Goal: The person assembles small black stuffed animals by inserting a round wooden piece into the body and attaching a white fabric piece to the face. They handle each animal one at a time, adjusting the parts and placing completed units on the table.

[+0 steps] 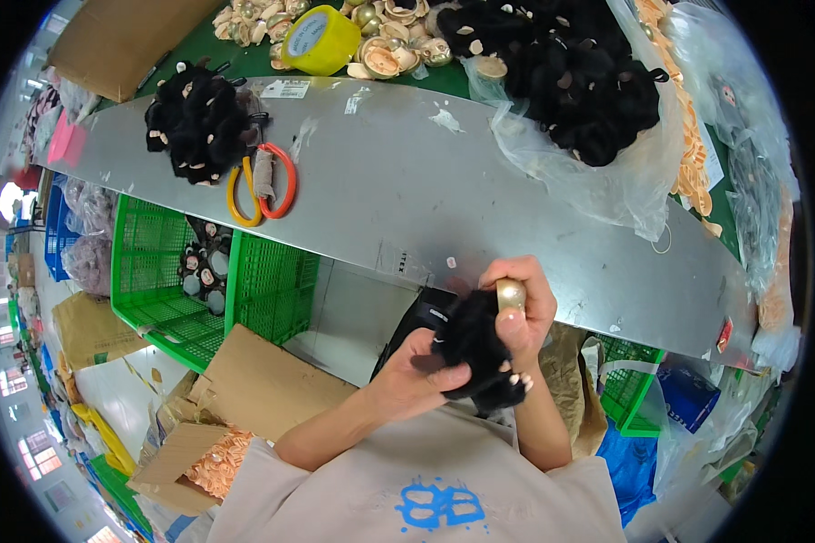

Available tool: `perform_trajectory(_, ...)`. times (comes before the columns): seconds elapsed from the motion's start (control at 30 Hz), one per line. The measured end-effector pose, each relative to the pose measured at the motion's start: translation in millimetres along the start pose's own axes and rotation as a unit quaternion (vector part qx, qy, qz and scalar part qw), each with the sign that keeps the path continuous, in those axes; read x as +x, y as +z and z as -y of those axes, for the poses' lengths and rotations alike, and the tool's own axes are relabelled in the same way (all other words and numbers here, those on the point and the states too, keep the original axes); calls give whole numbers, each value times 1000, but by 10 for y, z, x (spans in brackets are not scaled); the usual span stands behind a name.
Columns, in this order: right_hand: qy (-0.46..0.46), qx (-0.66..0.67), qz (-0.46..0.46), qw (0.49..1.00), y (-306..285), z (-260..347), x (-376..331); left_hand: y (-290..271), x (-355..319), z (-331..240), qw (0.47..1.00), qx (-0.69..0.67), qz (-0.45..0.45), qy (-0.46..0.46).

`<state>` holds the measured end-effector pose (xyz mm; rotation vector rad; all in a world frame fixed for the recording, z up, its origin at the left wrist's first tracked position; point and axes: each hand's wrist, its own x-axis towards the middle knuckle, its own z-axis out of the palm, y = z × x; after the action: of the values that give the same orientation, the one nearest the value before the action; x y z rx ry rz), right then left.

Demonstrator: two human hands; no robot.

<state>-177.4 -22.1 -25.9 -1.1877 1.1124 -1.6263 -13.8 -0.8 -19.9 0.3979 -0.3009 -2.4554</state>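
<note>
- Head view, looking down: a long grey metal surface [444,181] runs from ten o'clock down to four o'clock across the frame.
- At one o'clock a clear plastic bag [607,172] lies open on the surface, holding a heap of black plush pieces [561,72]; too many to count.
- Two green plastic crates [145,271] sit under the surface at nine o'clock; the nearer one holds a few dark plush pieces [204,267], the other cannot be made out.
- One smaller pile of black plush [199,118] lies on the surface at eleven o'clock.
- One cardboard box [199,462] at seven o'clock holds pale orange pieces.
- One pair of scissors [263,185], with one yellow and one red loop, lies just beside that pile.
- One yellow tape roll [321,38] stands at twelve o'clock among gold half-shells [398,45].
- Left hand [417,366] is clamped on the black plush toy [475,348] from below, just below the surface's near edge.
- Toy's long axis runs from eleven to five o'clock, pale-tipped feet pointing toward the person.
- Right hand [525,308] is closed over the toy's top, pinching one gold round piece [511,293] against it.
</note>
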Motion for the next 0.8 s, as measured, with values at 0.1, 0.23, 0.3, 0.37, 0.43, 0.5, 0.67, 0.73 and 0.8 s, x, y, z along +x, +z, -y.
perform_trajectory(0.1,-32,-27,-12,999,-33,-55,33,2,-14,-6,998,52,-22,-7)
perform_trajectory(0.23,-27,-75,-25,997,-2,-1,31,121,10,-241,959,278,-24,47)
perform_trajectory(0.3,-44,-110,-22,993,-18,16,-63,282,-14,-307,932,354,-56,53)
perform_trajectory(0.37,-146,-120,-12,982,-42,-32,-88,412,-17,-377,918,370,-136,36)
perform_trajectory(0.43,-158,-110,-18,981,-39,-6,-138,436,23,-349,923,350,-139,86)
perform_trajectory(0.5,-191,-147,-10,970,-8,53,-111,461,42,-345,920,346,-146,108)
perform_trajectory(0.67,-187,-142,-19,972,-48,128,-72,437,23,-292,926,317,-177,104)
perform_trajectory(0.73,-180,-127,-37,975,-12,116,-80,438,24,-291,923,319,-186,107)
perform_trajectory(0.8,-179,-143,-52,972,-2,107,-110,473,27,-303,923,311,-196,109)
